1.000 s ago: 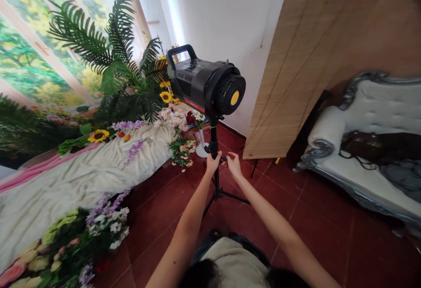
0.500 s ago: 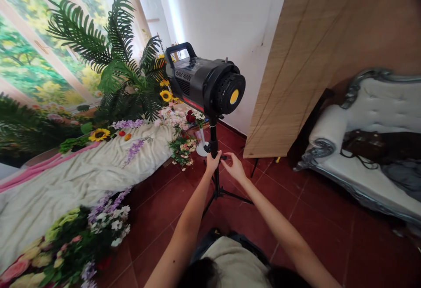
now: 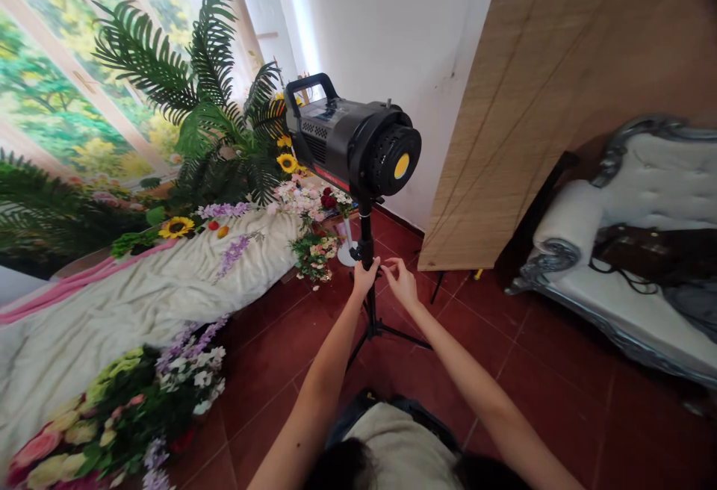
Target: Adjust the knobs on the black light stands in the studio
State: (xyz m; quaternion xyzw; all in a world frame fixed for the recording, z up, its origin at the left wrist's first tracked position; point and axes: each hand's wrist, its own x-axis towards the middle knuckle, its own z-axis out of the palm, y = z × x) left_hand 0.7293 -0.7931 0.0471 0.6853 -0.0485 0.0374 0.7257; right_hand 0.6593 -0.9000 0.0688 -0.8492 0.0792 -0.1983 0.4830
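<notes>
Light stand is standing on the tiled floor, carrying the lamp upright. Left hand is clasping it below the lamp, fingers closed, presumably for steadiness; right hand is curving alongside, whether its fingers are gripping anything cannot be told.

Beige top at 6 o'clock, dark bluish legwear just beyond. Dark blurry hair hangs either side. Left forearm bare, small dark spot, 7 o'clock; right forearm bare, 5 o'clock.
</notes>
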